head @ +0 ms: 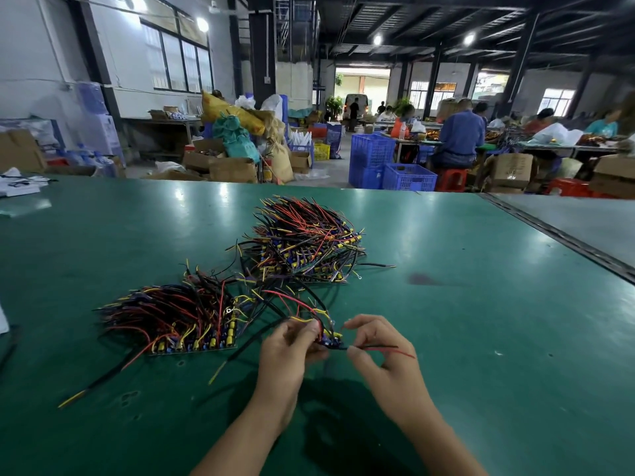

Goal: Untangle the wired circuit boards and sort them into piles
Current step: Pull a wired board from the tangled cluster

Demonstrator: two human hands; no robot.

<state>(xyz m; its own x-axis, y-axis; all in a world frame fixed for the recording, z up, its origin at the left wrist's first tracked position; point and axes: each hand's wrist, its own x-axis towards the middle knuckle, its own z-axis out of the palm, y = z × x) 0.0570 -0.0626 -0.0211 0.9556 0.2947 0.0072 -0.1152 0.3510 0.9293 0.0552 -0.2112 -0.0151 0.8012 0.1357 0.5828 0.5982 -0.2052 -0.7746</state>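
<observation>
Two heaps of small circuit boards with red, black and yellow wires lie on the green table (481, 338). The far pile (305, 242) is a tangle in the middle. The near-left pile (178, 321) has its boards lined up in a row. My left hand (288, 352) grips one small blue board (330, 340) just above the table, its wires trailing back toward the piles. My right hand (381, 352) pinches a black and a red wire (388, 349) coming off that board, fingers curled.
Loose black and yellow wires (103, 379) stretch over the table at the left. A metal seam (556, 235) splits the green top from a grey one at the right. White papers (20, 187) lie at the far left edge. Crates, boxes and seated workers fill the hall beyond.
</observation>
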